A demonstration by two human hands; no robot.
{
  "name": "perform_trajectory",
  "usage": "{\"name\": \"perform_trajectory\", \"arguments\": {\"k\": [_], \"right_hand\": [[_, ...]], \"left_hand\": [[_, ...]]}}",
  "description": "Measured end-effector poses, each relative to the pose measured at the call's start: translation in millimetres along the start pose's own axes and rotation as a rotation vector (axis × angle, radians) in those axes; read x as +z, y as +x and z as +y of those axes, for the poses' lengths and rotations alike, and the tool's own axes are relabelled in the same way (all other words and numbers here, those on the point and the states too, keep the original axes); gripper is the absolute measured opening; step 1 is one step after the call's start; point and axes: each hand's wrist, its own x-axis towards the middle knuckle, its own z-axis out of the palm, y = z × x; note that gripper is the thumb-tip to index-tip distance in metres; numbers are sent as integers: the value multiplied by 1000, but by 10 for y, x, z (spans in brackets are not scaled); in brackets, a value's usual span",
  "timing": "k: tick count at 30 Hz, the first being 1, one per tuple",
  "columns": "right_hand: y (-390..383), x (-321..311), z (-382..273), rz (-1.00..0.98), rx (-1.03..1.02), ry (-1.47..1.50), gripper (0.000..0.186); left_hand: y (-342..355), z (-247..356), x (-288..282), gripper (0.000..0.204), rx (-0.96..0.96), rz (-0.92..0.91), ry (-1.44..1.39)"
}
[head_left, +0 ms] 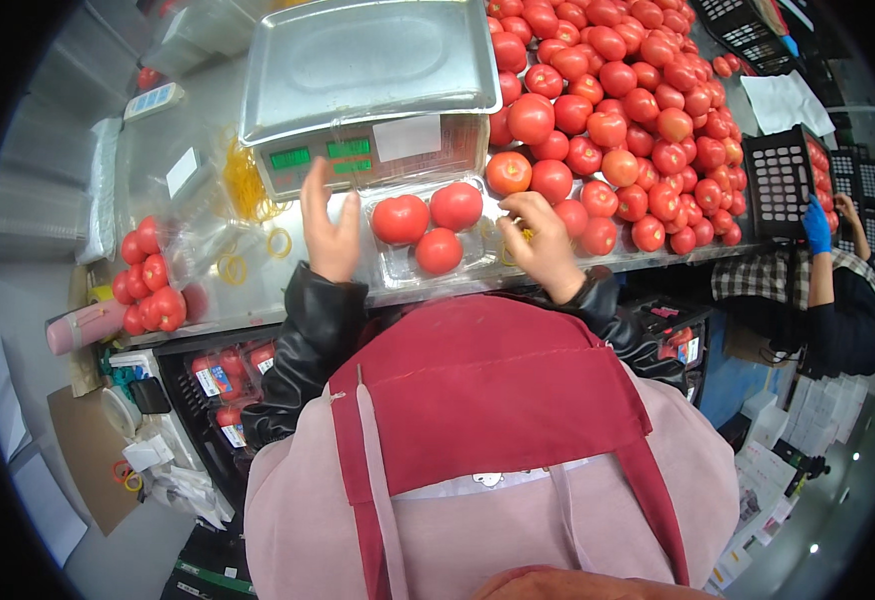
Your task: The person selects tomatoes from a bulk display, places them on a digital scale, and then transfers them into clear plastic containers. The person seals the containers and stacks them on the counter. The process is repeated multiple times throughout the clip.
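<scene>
Three red tomatoes [440,251] sit in a clear plastic tray [390,272] at the front of the metal table. My left hand [332,230] is raised at the tray's left edge, fingers apart and holding nothing. At the tray's right side, my right hand [546,247] has its fingers curled toward the thumb. A bit of yellow rubber band [528,234] shows inside its grasp. A large heap of loose tomatoes [623,130] lies just beyond and to the right of that hand.
A scale [378,70] with a steel pan stands behind the tray. Rubber bands [246,180] and packed tomatoes [148,275] lie left, near a pink cylinder [88,327]. Below are crates of packed tomatoes [220,375]. Far right, a blue-gloved person [820,235] handles a black crate [780,185].
</scene>
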Motion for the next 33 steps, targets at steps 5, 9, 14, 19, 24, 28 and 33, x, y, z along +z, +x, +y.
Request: {"name": "perform_trajectory", "arguments": {"k": [5,9,14,19,24,28,33], "right_hand": [[-258,-51,247,-373,753,646,42],[-399,-74,389,-323,911,1137,58],[-348,-26,196,-372,884,1106,43],[-164,58,65,-484,794,1146,33],[-21,263,-433,-506,618,1047,32],[50,449,-655,-656,329,743,9],[2,556,-101,-501,-139,-17,11]], "left_hand": [[166,-97,-11,45,-358,-213,-738],[-158,235,-215,34,-7,-409,88],[-774,185,-179,60,-474,-255,15],[-749,17,-367,51,-686,-282,-342],[-680,94,-593,59,-398,17,-568],[-746,278,-175,65,-488,-80,-1344],[-726,-100,-444,72,-581,-62,-1493]]}}
